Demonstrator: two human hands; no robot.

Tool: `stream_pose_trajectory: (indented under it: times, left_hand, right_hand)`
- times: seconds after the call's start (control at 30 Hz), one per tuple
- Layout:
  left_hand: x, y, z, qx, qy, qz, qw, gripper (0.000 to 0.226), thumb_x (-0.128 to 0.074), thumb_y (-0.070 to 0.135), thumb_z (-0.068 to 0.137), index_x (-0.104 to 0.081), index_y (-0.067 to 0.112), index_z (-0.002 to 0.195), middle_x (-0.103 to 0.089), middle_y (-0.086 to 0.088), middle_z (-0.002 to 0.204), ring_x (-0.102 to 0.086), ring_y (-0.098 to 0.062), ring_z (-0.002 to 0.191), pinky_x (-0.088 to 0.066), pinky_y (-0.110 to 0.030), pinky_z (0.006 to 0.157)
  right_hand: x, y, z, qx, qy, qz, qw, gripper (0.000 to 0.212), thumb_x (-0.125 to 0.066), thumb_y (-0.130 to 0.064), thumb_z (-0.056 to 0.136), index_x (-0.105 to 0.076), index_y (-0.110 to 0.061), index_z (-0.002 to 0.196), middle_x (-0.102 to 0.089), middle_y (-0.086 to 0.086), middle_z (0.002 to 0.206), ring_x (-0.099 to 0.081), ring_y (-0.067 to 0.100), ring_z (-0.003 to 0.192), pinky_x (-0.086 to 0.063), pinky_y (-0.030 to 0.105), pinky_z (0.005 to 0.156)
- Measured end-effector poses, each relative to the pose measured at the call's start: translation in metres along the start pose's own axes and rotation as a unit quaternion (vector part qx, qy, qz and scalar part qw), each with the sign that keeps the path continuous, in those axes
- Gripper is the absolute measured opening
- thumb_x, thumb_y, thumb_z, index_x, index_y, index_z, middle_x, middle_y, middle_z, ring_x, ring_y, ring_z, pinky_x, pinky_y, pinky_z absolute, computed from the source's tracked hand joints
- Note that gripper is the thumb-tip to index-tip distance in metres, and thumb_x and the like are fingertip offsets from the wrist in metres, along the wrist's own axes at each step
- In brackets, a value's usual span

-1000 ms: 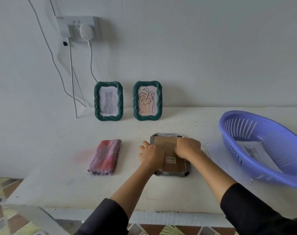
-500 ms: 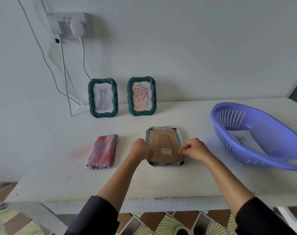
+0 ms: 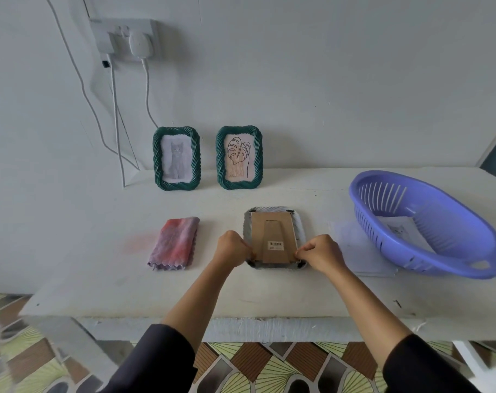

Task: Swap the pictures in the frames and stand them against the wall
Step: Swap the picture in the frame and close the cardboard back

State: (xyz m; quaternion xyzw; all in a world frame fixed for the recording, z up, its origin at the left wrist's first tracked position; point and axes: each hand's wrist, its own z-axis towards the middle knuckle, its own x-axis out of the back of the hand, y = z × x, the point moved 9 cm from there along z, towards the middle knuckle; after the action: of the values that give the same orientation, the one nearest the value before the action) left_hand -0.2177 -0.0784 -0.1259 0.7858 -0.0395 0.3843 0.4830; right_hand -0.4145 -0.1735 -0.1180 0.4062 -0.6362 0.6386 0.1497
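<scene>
A grey twisted-rim picture frame [image 3: 300, 222] lies face down on the white table [image 3: 241, 290], its brown cardboard back [image 3: 273, 236] facing up. My left hand [image 3: 232, 249] pinches the back's near left corner. My right hand [image 3: 319, 252] pinches its near right corner. Two green frames stand upright against the wall: one with a cat picture [image 3: 176, 158], the other with a leaf drawing [image 3: 239, 157].
A folded pink-purple cloth [image 3: 175, 243] lies left of the grey frame. A purple plastic basket [image 3: 423, 222] with a printed sheet inside sits at the right, on loose white paper [image 3: 354, 251]. Cables hang from a wall socket [image 3: 125, 38].
Both hands slid off the middle of the cardboard back to its near corners. The camera view shifted slightly.
</scene>
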Motion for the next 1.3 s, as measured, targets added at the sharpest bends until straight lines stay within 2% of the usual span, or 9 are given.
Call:
stream_pose_trajectory:
  times: [0.13,0.27,0.37,0.53,0.7,0.8,0.9,1.03,1.3]
  left_hand:
    - [0.000,0.001,-0.005,0.001,0.002,-0.008,1.000,0.020,-0.071,0.004,0.074,-0.073,-0.005,0.093,-0.050,0.006,0.057,-0.040,-0.005,0.053,-0.031,-0.010,0.036]
    - [0.000,0.002,-0.010,-0.001,0.012,-0.031,0.999,0.020,-0.072,0.003,0.075,-0.073,-0.004,0.094,-0.054,0.003,0.063,-0.042,-0.005,0.056,-0.033,-0.017,0.048]
    - [0.000,0.001,-0.012,-0.008,0.024,-0.041,0.999,0.021,-0.072,0.002,0.075,-0.073,-0.005,0.095,-0.053,0.006,0.060,-0.042,-0.005,0.055,-0.034,-0.012,0.043]
    - [-0.002,0.003,-0.014,-0.016,0.030,-0.034,0.999,0.023,-0.073,0.003,0.075,-0.072,-0.005,0.097,-0.071,-0.016,0.098,-0.048,-0.011,0.064,-0.033,-0.015,0.048]
    - [0.009,0.015,-0.019,-0.105,0.055,0.066,0.991,0.032,-0.074,0.017,0.077,-0.070,0.005,0.107,-0.058,-0.009,0.112,-0.053,-0.020,0.100,-0.037,-0.018,0.073]
    - [0.005,0.023,-0.025,-0.184,-0.007,0.124,0.975,0.024,-0.075,0.016,0.076,-0.074,0.011,0.100,-0.065,-0.007,0.114,-0.055,-0.016,0.092,-0.033,-0.014,0.065]
    - [0.001,0.026,-0.028,-0.222,-0.060,0.167,0.959,0.026,-0.075,0.019,0.076,-0.074,0.012,0.100,-0.067,-0.005,0.113,-0.061,-0.019,0.099,-0.035,-0.010,0.069]
    - [-0.001,0.030,-0.029,-0.251,-0.072,0.228,0.938,0.025,-0.072,0.026,0.079,-0.074,0.016,0.102,-0.066,0.001,0.115,-0.059,-0.016,0.102,-0.035,-0.015,0.083]
    - [-0.009,0.045,-0.037,-0.310,-0.075,0.305,0.898,0.023,-0.061,0.024,0.088,-0.071,0.013,0.105,-0.066,0.001,0.115,-0.062,-0.016,0.100,-0.039,-0.018,0.079]
  right_hand:
    - [0.001,0.000,-0.003,0.003,0.006,-0.013,1.000,0.007,-0.068,-0.021,0.075,-0.073,-0.017,0.071,-0.072,0.006,0.083,-0.066,0.027,0.087,-0.047,0.029,0.072]
    - [-0.006,0.002,-0.003,-0.010,-0.002,0.002,1.000,0.015,-0.070,-0.022,0.074,-0.075,-0.016,0.087,-0.074,0.007,0.095,-0.066,0.026,0.094,-0.050,0.030,0.080]
    - [-0.008,0.004,-0.003,-0.017,-0.001,0.025,1.000,0.013,-0.071,-0.020,0.073,-0.074,-0.015,0.085,-0.074,0.007,0.094,-0.066,0.026,0.092,-0.049,0.031,0.078]
    - [-0.009,0.007,-0.001,-0.018,0.004,0.037,0.999,0.013,-0.071,-0.019,0.073,-0.073,-0.013,0.085,-0.073,0.008,0.096,-0.065,0.026,0.093,-0.049,0.032,0.079]
    - [0.004,-0.007,-0.005,0.081,0.013,-0.073,0.994,0.026,-0.073,-0.033,0.073,-0.071,-0.025,0.097,-0.063,0.001,0.112,-0.057,0.022,0.110,-0.037,0.029,0.080]
    - [0.003,-0.016,-0.009,0.158,-0.049,-0.157,0.974,0.030,-0.075,-0.039,0.071,-0.071,-0.028,0.100,-0.055,0.000,0.110,-0.052,0.018,0.110,-0.035,0.032,0.083]
    - [0.004,-0.024,-0.011,0.207,-0.069,-0.212,0.953,0.031,-0.072,-0.043,0.074,-0.070,-0.030,0.102,-0.050,-0.008,0.107,-0.047,0.013,0.110,-0.026,0.029,0.081]
    - [0.000,-0.039,-0.014,0.284,-0.081,-0.267,0.917,0.028,-0.068,-0.041,0.078,-0.071,-0.027,0.102,-0.056,-0.009,0.116,-0.045,0.011,0.114,-0.022,0.029,0.085]
    - [-0.014,-0.059,-0.031,0.429,-0.050,-0.403,0.807,0.029,-0.051,-0.035,0.091,-0.072,-0.017,0.100,-0.066,-0.001,0.098,-0.053,0.016,0.100,-0.028,0.029,0.093]
